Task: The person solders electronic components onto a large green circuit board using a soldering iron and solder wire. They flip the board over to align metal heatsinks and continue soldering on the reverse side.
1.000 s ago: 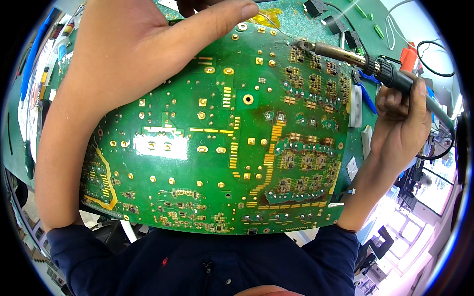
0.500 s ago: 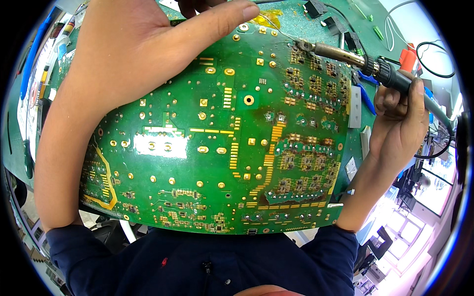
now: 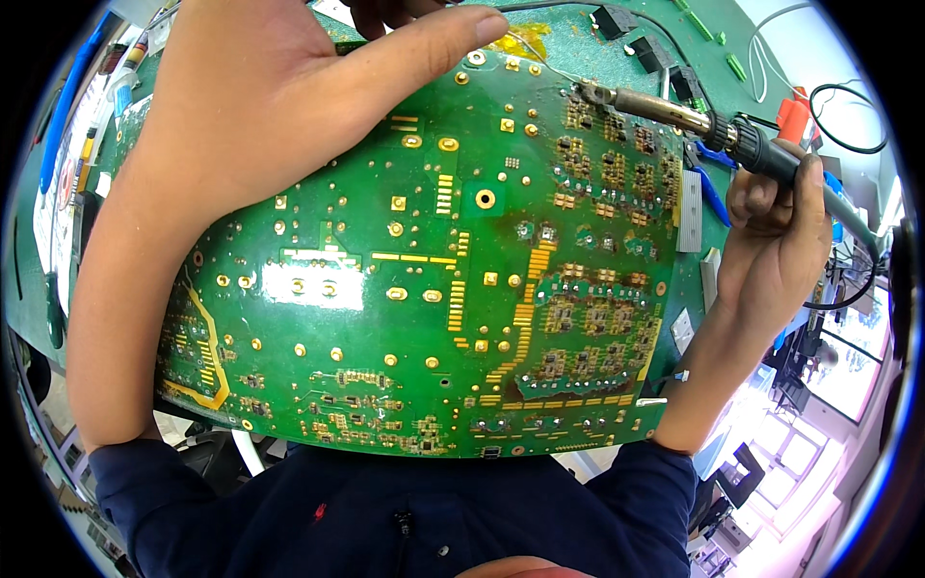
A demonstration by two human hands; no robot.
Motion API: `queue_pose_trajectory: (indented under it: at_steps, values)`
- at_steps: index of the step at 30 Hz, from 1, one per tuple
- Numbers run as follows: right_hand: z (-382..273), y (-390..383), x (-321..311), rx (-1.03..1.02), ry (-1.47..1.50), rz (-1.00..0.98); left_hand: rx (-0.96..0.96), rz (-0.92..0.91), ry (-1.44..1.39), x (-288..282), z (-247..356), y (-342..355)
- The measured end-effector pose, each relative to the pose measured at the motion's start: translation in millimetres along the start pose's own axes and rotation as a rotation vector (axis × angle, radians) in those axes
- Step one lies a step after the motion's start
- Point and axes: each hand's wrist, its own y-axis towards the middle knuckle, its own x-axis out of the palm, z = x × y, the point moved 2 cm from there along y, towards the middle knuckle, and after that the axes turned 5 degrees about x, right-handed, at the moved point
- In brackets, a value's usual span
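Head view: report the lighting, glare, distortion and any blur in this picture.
Head view: bright, even light; a white glare patch on the green circuit board left of centre; fisheye bending bows the board's edges, and black corners ring the picture; the left hand and the right hand with the soldering iron look sharp; the windows at lower right are washed out.

Beyond my work lay a green bench mat (image 3: 617,53) with two small black components (image 3: 631,34) near its far edge. A red-handled tool (image 3: 796,114) sat to my right beside a loop of black cable (image 3: 848,118). Blue-handled pliers (image 3: 711,188) lay near it. My dark blue shirt (image 3: 405,515) filled the bottom.
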Motion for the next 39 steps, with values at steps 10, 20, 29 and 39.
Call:
queue_pose_trajectory:
  at_steps: [10,20,29,39]
  values:
    - [-0.7,0.8,-1.0,-0.013,0.009,0.008,0.006,0.014,0.015,3.8,0.8,1.2]
    - [-0.9,0.2,-0.5,0.001,0.006,0.035,0.038,-0.046,0.101,3.9,2.7,3.5]
    - [-0.9,1.1,-1.2,-0.017,0.003,0.015,0.053,-0.030,0.081,5.1,0.8,2.4]
    - [-1.1,1.4,-2.0,-0.031,-0.004,0.013,0.038,-0.047,0.098,4.0,-0.8,0.9]
